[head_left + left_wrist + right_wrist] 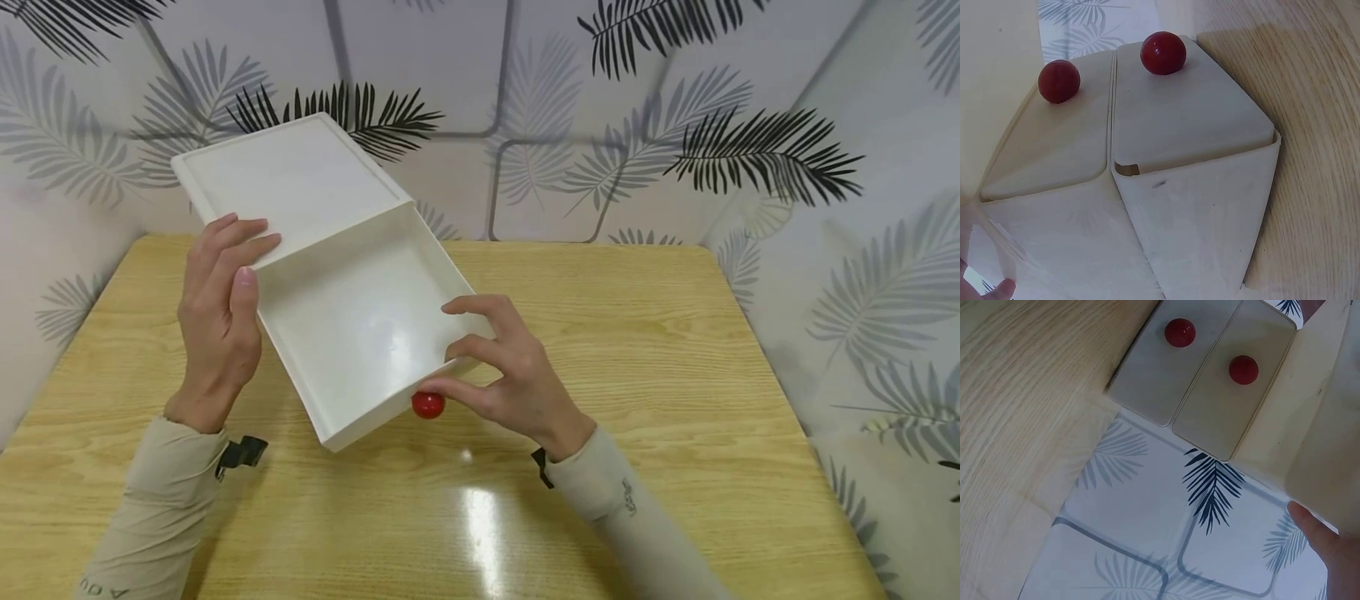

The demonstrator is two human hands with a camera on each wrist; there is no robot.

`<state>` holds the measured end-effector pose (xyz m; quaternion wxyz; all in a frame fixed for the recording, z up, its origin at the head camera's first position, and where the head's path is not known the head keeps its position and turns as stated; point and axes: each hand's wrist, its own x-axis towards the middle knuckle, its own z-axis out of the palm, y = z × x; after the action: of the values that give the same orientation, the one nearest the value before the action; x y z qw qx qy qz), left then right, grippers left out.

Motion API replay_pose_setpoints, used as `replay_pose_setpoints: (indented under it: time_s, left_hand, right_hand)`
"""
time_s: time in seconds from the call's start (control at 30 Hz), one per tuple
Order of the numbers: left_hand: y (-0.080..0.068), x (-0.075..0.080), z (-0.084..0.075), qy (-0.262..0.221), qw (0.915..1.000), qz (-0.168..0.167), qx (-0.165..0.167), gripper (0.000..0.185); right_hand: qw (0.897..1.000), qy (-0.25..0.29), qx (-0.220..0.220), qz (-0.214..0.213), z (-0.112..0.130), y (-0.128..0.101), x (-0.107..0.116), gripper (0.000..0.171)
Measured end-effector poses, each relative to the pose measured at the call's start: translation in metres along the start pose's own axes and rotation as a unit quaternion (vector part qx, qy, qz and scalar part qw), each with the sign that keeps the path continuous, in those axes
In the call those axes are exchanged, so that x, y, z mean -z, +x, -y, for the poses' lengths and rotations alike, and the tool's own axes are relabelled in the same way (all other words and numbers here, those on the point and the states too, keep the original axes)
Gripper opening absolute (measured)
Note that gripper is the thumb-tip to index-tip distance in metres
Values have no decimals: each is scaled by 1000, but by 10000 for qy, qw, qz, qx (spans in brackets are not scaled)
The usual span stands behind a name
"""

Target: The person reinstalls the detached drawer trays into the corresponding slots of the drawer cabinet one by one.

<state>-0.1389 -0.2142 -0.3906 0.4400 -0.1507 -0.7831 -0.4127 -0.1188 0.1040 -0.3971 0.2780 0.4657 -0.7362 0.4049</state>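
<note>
A white rectangular box [367, 325] is held tilted above the table, its open half facing me and a flat panel [300, 179] covering the far half. At its left edge my left hand [221, 317] grips it, fingers lying over the panel. My right hand [517, 375] pinches the near right wall, thumb outside and fingers over the rim. Below, mostly hidden in the head view, two white bins [1197, 219] stand side by side. On each flat lid sits a red ball-shaped knob [1163, 53], and one red knob [428, 405] peeks out under the box.
The light wooden table [637, 375] spreads around the bins. Behind it and at both sides rise walls [555, 100] with a leaf pattern. Both sleeves [168, 483] are beige, with black wrist devices [242, 454] at the cuffs.
</note>
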Motion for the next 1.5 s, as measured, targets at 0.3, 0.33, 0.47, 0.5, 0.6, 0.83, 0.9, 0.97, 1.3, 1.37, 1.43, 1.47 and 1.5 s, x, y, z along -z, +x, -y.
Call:
replay_pose_setpoints:
  time_s: [0.3,0.33,0.47,0.5,0.6,0.83,0.9,0.97,1.3,1.37,1.43,1.47,1.5]
  left_hand:
    - [2,1,3,0,10000,3,19,47]
    - [3,1,3,-11,10000,-6,22,47]
    - [4,1,5,-35,10000,-15,37,47]
    - [4,1,5,-38,10000,-12,46,47]
    - [5,2,7,-39,10000,12,66,47]
    - [7,2,8,-56,9999,36,88,47]
    - [8,2,8,-85,9999,31,84,47]
    - [9,1,8,-101,9999,36,73,46]
    - [14,-1,12,-124,9999,104,38,47]
    - [15,-1,13,-120,9998,133,44,47]
    - [15,-1,14,-112,9998,165,40,47]
    - [16,-1,14,-114,9998,179,38,47]
    - [16,-1,15,-109,9997,192,35,47]
  right_hand:
    - [9994,-24,-348,-44,-2,8,-4,34]
    - [9991,-17,-414,-37,-2,9,-5,34]
    - [9970,137,-760,-62,-4,13,-6,37]
    - [9961,195,-862,-74,-4,14,-6,39]
    - [9929,293,-1152,-110,-6,17,-8,46]
    - [9811,500,-1865,-114,-10,22,-12,79]
    - [9740,726,-2142,-99,-11,23,-13,90]
    - [9656,984,-2405,-106,-11,25,-15,97]
    - [9410,1612,-2972,-177,-15,31,-20,94]
    - [9407,1678,-2941,-200,-17,32,-21,92]
    - [9402,1740,-2919,-217,-19,32,-23,93]
    - [9401,1759,-2911,-232,-19,33,-23,94]
    - [9400,1767,-2907,-245,-20,34,-24,95]
